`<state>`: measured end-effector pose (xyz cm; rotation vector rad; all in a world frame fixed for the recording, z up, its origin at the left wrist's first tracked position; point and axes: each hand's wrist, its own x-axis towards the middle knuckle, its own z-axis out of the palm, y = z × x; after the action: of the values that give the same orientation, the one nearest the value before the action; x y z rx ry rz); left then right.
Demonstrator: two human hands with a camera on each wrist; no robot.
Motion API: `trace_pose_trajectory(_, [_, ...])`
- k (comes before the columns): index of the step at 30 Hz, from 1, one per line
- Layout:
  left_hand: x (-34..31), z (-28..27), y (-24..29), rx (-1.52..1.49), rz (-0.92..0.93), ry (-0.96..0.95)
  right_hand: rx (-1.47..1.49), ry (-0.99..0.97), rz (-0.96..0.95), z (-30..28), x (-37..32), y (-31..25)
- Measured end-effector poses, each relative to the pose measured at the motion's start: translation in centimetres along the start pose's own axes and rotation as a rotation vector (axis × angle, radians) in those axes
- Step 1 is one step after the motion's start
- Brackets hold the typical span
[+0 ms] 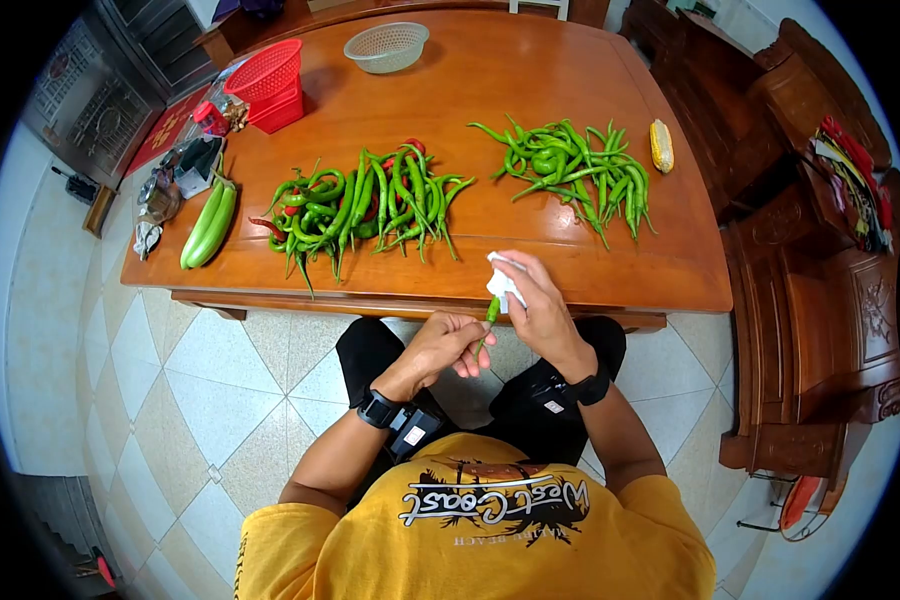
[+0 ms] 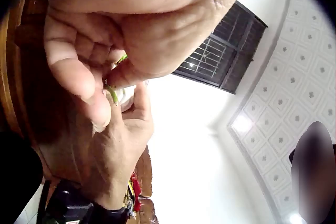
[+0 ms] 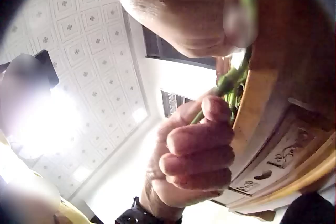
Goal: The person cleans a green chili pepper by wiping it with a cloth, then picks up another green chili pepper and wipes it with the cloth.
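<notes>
Just off the table's front edge, the left hand (image 1: pixel 444 343) pinches a green pepper (image 1: pixel 493 309) near its stem. The right hand (image 1: pixel 540 312) holds a white cloth or tissue (image 1: pixel 504 283) against the pepper's upper part. In the left wrist view the stem (image 2: pixel 112 95) sticks out by the thumb of the left hand (image 2: pixel 131 35). The right wrist view has the left hand (image 3: pixel 197 150) with curled fingers at the stem, below the right hand (image 3: pixel 184 14). Two piles of green peppers (image 1: pixel 355 205) (image 1: pixel 580 170) lie on the table, the left one with some red ones.
On the wooden table (image 1: pixel 450 100) are a red basket (image 1: pixel 273 85), a pale colander (image 1: pixel 386 48), light green eggplants (image 1: pixel 210 225) at the left and a corn cob (image 1: pixel 661 146) at the right. Jars and bags crowd the left edge. Carved wooden furniture (image 1: pixel 820 300) stands at the right.
</notes>
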<state>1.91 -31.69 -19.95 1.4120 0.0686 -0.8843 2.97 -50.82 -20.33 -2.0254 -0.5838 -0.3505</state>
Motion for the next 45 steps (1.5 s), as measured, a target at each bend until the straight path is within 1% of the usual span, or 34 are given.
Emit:
trace_pose_trajectory(3, [0.1,-0.1,-0.1,-0.022,0.007,-0.002,-0.234,-0.034,-0.127,0.1,-0.3,0.7])
trace_pose_trajectory(6, [0.3,-0.3,-0.5,-0.055,0.027,-0.005,-0.321,-0.012,-0.082,0.0,-0.3,-0.4])
trace_pose_trajectory(9, [0.4,-0.3,-0.6,-0.070,0.029,-0.003,-0.282,-0.032,-0.040,-0.1,-0.5,-0.6])
trace_pose_trajectory(12, [0.4,-0.3,-0.5,-0.072,0.030,-0.004,-0.138,-0.044,-0.069,0.2,-0.7,-0.1])
trace_pose_trajectory(15, [0.3,-0.3,-0.4,-0.077,0.035,-0.004,-0.134,-0.144,-0.139,0.1,-0.8,-1.3])
trace_pose_trajectory(16, [0.4,-0.3,-0.5,-0.079,0.037,-0.004,-0.143,-0.189,-0.113,-0.1,-0.7,-1.7])
trace_pose_trajectory(19, [0.4,-0.4,-0.7,-0.086,0.038,0.002,-0.169,-0.185,-0.110,-0.5,-0.3,-1.1])
trace_pose_trajectory(22, [0.2,-0.4,-0.5,-0.087,0.035,0.005,-0.221,-0.118,-0.083,-0.9,0.3,-0.4])
trace_pose_trajectory(25, [0.1,-0.5,-0.3,-0.089,0.034,0.004,-0.235,-0.004,-0.047,-0.8,0.7,0.6])
trace_pose_trajectory(26, [0.1,-0.5,-0.3,-0.089,0.033,0.004,-0.225,0.001,0.002,-0.9,0.6,0.5])
trace_pose_trajectory(29, [0.1,-0.5,-0.2,-0.091,0.033,-0.001,-0.114,0.013,0.012,-0.4,0.4,0.1])
trace_pose_trajectory(35, [0.3,-0.4,-0.2,-0.088,0.039,-0.004,-0.088,-0.108,-0.107,0.0,-0.2,-1.0])
trace_pose_trajectory(39, [0.1,-0.4,-0.1,-0.087,0.040,0.004,-0.110,-0.175,-0.139,-0.5,-0.2,-1.1])
trace_pose_trajectory(42, [0.2,-0.5,-0.2,-0.089,0.036,0.008,-0.155,-0.148,-0.110,-1.0,0.2,-0.4])
trace_pose_trajectory(45, [0.1,-0.6,0.0,-0.087,0.035,0.018,-0.212,-0.035,-0.100,-1.2,0.4,0.8])
